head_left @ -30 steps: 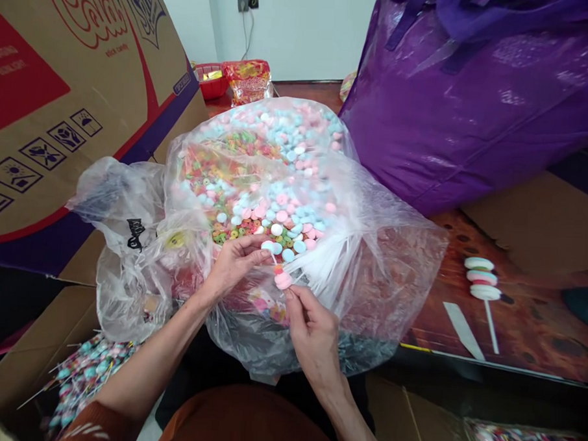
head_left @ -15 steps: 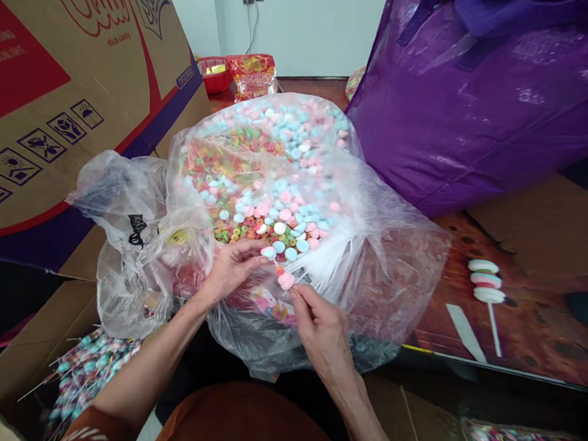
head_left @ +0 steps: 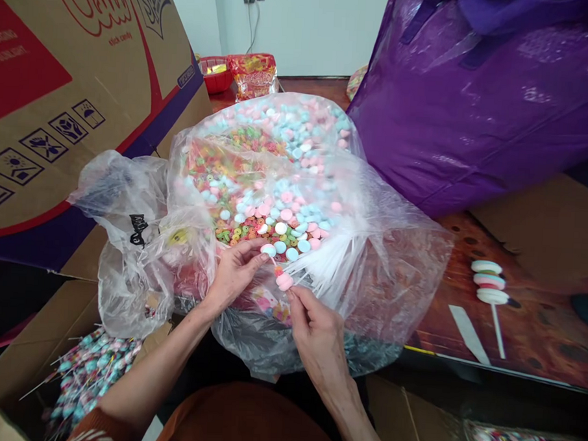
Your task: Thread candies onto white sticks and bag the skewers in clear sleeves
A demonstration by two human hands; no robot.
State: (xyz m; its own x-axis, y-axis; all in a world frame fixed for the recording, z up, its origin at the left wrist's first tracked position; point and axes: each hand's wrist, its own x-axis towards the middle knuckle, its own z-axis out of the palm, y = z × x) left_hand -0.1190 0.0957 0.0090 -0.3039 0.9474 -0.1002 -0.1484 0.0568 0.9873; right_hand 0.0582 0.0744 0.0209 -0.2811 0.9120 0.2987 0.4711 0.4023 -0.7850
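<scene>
My left hand [head_left: 236, 271] pinches a pale blue and white candy [head_left: 268, 250] between thumb and fingers. My right hand [head_left: 320, 329] is closed on the thin stick of a candy skewer, just below its pink candy [head_left: 285, 282]. A small orange piece sits above the pink one, and the stick's upper end points at the blue candy; whether it has pierced it I cannot tell. Both hands are at the near edge of a large clear plastic bag [head_left: 409, 251] full of pink and blue candies [head_left: 294, 215] and gummy rings [head_left: 239, 230]. White sticks [head_left: 324, 264] lie fanned beside them.
A printed carton [head_left: 110, 63] rises at left, a purple bag [head_left: 474, 111] at right. Filled candy sticks [head_left: 95, 371] lie in a box at lower left. One candy skewer [head_left: 490, 295] and a white strip [head_left: 468, 333] are on the table. A red basket [head_left: 217, 82] stands behind.
Hardly anything differs. The candy skewer and my right hand have shifted very slightly left, while both hands keep the same grip.
</scene>
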